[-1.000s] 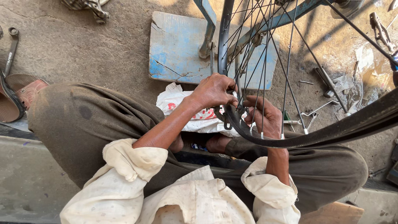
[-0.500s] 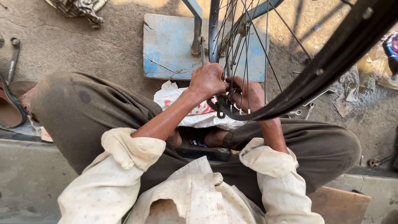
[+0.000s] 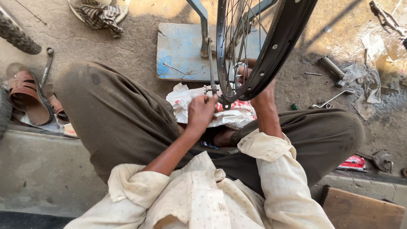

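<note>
Black and laced with thin steel spokes, the bicycle wheel rim (image 3: 271,51) stands upright in a blue metal stand (image 3: 182,51) on the concrete floor, just ahead of the seated person's knees. The left hand (image 3: 201,111) is closed around a small metal tool (image 3: 210,89) at the rim's lowest point, while the right hand (image 3: 259,91) reaches behind the rim among the spokes, where I cannot tell its grip. Crumpled white paper (image 3: 186,101) lies under the hands, brown sandals (image 3: 27,95) sit far left, and a wrench (image 3: 330,99) lies on the floor to the right.
</note>
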